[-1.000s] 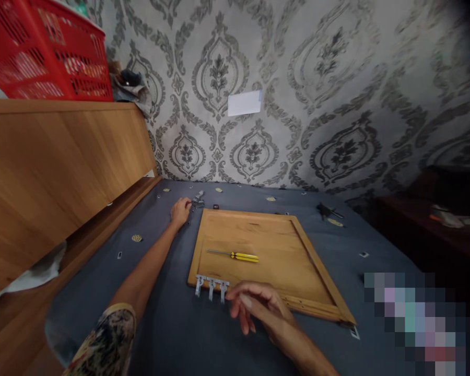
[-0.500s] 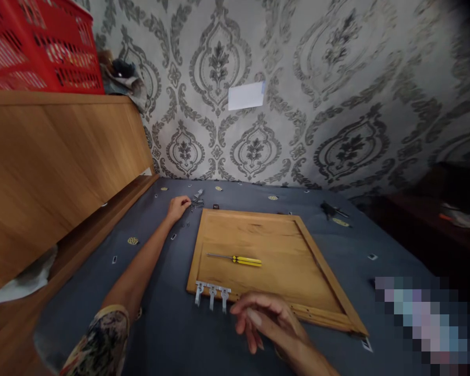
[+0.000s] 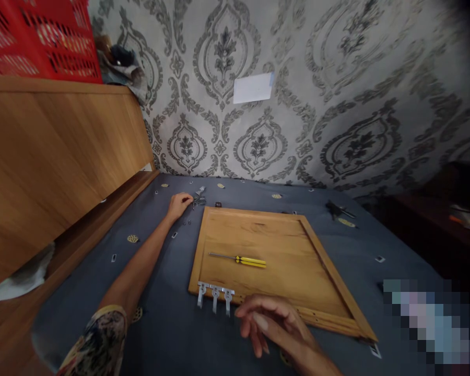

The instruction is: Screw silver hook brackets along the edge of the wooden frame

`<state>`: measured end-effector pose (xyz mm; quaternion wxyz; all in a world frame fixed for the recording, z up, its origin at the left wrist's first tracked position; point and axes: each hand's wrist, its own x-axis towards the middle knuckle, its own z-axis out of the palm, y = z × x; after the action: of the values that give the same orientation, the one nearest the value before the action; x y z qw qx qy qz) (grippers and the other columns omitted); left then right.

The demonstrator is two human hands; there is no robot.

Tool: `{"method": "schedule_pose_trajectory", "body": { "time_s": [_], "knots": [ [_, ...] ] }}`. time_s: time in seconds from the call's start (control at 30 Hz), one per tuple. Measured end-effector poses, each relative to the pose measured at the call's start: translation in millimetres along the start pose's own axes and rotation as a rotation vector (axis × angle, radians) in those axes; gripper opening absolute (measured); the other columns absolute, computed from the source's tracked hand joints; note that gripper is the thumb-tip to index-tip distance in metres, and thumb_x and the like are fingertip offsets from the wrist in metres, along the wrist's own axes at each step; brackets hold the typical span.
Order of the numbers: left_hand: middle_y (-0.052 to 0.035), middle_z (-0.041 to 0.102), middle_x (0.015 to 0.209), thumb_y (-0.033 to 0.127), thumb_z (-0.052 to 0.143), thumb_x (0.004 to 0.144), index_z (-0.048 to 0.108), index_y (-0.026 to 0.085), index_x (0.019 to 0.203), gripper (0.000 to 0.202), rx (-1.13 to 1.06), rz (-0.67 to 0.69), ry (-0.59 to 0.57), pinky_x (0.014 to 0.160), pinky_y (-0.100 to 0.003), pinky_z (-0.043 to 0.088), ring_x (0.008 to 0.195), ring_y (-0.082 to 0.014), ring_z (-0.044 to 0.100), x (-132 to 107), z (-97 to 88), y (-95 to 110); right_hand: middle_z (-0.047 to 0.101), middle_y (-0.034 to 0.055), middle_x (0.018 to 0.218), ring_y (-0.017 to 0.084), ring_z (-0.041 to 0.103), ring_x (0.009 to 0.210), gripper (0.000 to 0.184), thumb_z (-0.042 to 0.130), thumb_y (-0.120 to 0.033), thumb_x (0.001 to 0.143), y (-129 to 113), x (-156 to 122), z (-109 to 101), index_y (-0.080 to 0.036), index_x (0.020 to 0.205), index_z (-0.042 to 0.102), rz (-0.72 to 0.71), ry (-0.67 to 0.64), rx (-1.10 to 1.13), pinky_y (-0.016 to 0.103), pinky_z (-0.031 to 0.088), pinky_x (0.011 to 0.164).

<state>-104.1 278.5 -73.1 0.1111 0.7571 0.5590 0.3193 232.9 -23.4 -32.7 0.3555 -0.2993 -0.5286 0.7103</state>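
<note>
Three hinge-like metal fittings [image 3: 215, 293], side by side on the near-left edge of a framed wooden panel [image 3: 274, 235]: lining-up apparently done for these, any fastening too small to tell. Panel flat on a dark patterned cloth [image 3: 156, 292], middle of the scene. Small dark marks, perhaps holes, along the near rail to the right of the row. Apart from the panel, and apparently left unsorted: a loose cluster of metal parts [image 3: 199, 200] at far left and, slightly nearer, a few tiny pieces [image 3: 187, 223], possibly screws.

Left hand [image 3: 179, 205] at the cluster, thumb and fingers drawn narrow; contact or a pinched part impossible to tell. Right hand [image 3: 276, 326] just right of the row, loosely curled, no object visible in it, part of the near rail hidden behind.

Yellow-handled screwdriver [image 3: 251, 261] lying on the panel, tip to the left, out of both hands; a minor obstacle at most. Dark plier-like tool [image 3: 339, 210] at far right, beyond the panel. Wooden cabinet [image 3: 62, 141] along the left, with a red plastic basket [image 3: 58, 42] on top; a likely limit to leftward reach.
</note>
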Motion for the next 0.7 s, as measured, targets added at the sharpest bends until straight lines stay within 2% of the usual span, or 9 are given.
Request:
{"method": "schedule_pose_trajectory", "body": {
  "time_s": [0.43, 0.7],
  "knots": [
    [-0.0104, 0.065, 0.129, 0.039, 0.065, 0.101, 0.063, 0.016, 0.13, 0.037, 0.043, -0.017, 0.016, 0.093, -0.045, 0.06, 0.11, -0.0242, 0.068, -4.5, -3.8, 12.4, 0.074, 0.0047, 0.077, 0.007, 0.06, 0.052, 0.048, 0.073, -0.065, 0.086, -1.8, 0.1, 0.8, -0.019, 0.099, 0.079, -0.007, -0.003, -0.002, 0.021, 0.038, 0.051],
    [-0.0108, 0.065, 0.131, 0.038, 0.064, 0.102, 0.064, 0.018, 0.129, 0.034, 0.089, 0.027, 0.085, 0.096, -0.045, 0.059, 0.112, -0.0236, 0.067, -9.6, -11.7, 25.1, 0.074, 0.005, 0.077, 0.008, 0.06, 0.053, 0.046, 0.073, -0.063, 0.087, -3.9, 0.7, 0.7, -0.019, 0.098, 0.079, 0.011, 0.015, -0.029, 0.021, 0.038, 0.051]
  ]
}}
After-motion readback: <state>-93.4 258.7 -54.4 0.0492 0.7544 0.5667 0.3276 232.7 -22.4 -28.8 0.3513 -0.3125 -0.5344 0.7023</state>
